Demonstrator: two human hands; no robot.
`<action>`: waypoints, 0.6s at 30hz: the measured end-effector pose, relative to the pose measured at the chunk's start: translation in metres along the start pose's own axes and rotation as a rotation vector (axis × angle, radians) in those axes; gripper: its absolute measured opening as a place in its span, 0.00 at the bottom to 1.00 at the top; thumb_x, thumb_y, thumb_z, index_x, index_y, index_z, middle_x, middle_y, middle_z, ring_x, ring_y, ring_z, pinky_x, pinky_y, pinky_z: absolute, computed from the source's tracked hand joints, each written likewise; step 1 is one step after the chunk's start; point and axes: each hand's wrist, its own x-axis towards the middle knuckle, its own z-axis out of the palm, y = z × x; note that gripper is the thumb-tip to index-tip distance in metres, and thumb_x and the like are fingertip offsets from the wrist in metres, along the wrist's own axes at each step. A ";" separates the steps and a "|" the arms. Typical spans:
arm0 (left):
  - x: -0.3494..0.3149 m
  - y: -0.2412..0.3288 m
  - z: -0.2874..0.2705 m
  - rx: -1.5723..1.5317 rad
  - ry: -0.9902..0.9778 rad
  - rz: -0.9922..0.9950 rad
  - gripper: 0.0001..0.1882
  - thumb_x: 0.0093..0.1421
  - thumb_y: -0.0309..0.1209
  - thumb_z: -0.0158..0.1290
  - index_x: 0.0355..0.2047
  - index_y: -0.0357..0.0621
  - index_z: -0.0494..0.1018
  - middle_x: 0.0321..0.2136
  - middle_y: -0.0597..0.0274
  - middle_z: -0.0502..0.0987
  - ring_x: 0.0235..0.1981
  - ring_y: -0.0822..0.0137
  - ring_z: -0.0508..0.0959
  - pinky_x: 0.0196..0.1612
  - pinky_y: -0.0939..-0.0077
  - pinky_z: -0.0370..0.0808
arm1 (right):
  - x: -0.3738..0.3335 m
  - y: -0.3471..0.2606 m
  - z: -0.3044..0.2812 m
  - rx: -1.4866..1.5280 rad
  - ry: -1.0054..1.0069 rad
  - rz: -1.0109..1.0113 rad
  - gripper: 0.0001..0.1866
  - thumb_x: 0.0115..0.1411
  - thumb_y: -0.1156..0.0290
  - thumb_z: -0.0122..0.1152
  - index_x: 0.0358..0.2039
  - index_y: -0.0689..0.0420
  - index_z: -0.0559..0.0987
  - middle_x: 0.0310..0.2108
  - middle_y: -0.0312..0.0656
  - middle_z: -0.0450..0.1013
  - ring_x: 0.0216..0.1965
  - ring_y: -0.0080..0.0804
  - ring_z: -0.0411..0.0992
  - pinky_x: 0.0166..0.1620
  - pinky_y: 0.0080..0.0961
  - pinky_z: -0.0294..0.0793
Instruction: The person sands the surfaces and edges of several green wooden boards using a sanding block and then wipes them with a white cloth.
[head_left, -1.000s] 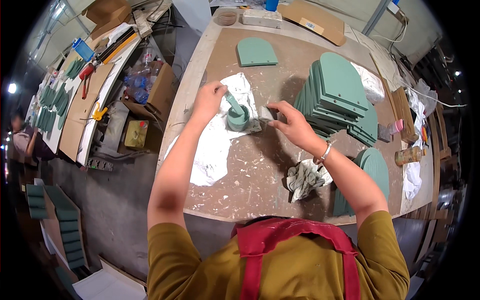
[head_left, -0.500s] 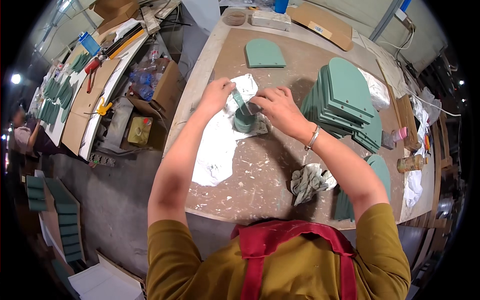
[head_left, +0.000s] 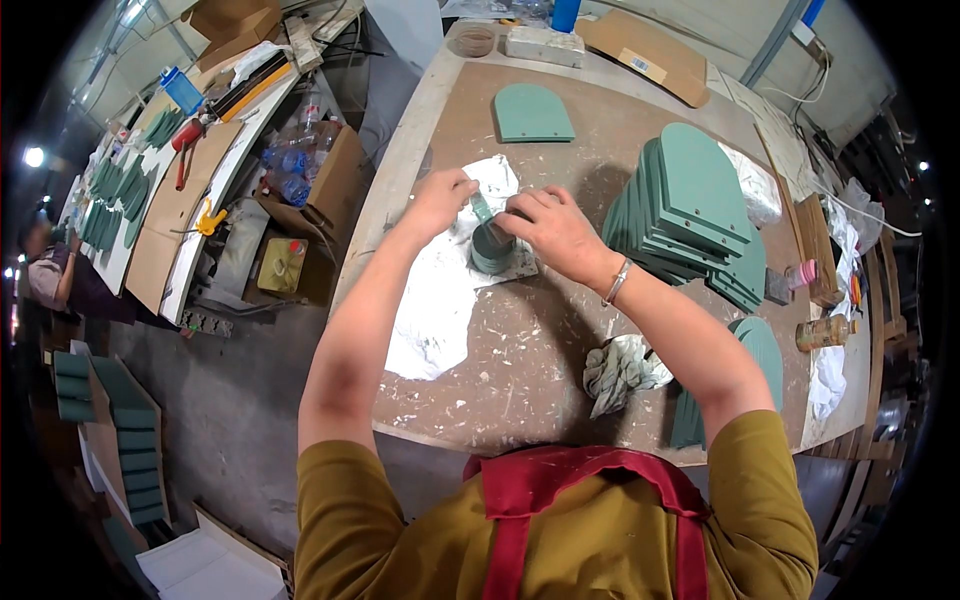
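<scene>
Both my hands work above a crumpled white cloth (head_left: 430, 330) on the brown-topped table. My left hand (head_left: 440, 203) pinches the upper end of a short green strip (head_left: 481, 208). My right hand (head_left: 555, 232) is closed at the strip's lower end, its fingers around a small piece I cannot make out. Just below the fingers stands a small round green stack (head_left: 490, 255), resting on the cloth. A single arched green panel (head_left: 532, 114) lies beyond my hands. To the right rises a tall stack of arched green panels (head_left: 690, 195) with small holes along the straight edge.
A crumpled grey-white rag (head_left: 618, 372) lies near the table's front edge. More green panels (head_left: 760, 350), a jar (head_left: 825, 331) and a pink-capped bottle (head_left: 800, 274) sit at right. A cardboard piece (head_left: 640, 55) lies at the back. Another person (head_left: 55, 275) is at the left table.
My right fingers have shifted slightly at the strip, and the dark piece by them shows less. The whole view has shifted a little; the stacks stay in place.
</scene>
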 end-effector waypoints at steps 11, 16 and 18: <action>-0.053 0.006 0.010 0.148 0.214 0.247 0.09 0.61 0.30 0.56 0.34 0.35 0.78 0.28 0.57 0.78 0.29 0.64 0.76 0.35 0.73 0.71 | -0.023 0.006 0.001 1.543 -0.225 1.111 0.18 0.72 0.66 0.51 0.57 0.61 0.73 0.45 0.36 0.75 0.42 0.25 0.75 0.45 0.25 0.75; -0.064 0.017 0.020 0.214 0.282 0.447 0.06 0.58 0.27 0.58 0.32 0.37 0.79 0.30 0.53 0.79 0.32 0.54 0.79 0.37 0.67 0.73 | -0.016 -0.002 0.003 1.531 -0.189 1.146 0.18 0.71 0.65 0.53 0.56 0.61 0.74 0.41 0.36 0.76 0.39 0.23 0.75 0.43 0.21 0.74; -0.066 0.019 0.026 0.222 0.298 0.487 0.05 0.58 0.27 0.58 0.32 0.38 0.79 0.30 0.54 0.79 0.32 0.54 0.79 0.37 0.66 0.74 | -0.010 -0.008 0.005 1.442 -0.158 1.140 0.17 0.70 0.64 0.55 0.53 0.61 0.76 0.39 0.36 0.76 0.38 0.22 0.73 0.42 0.21 0.73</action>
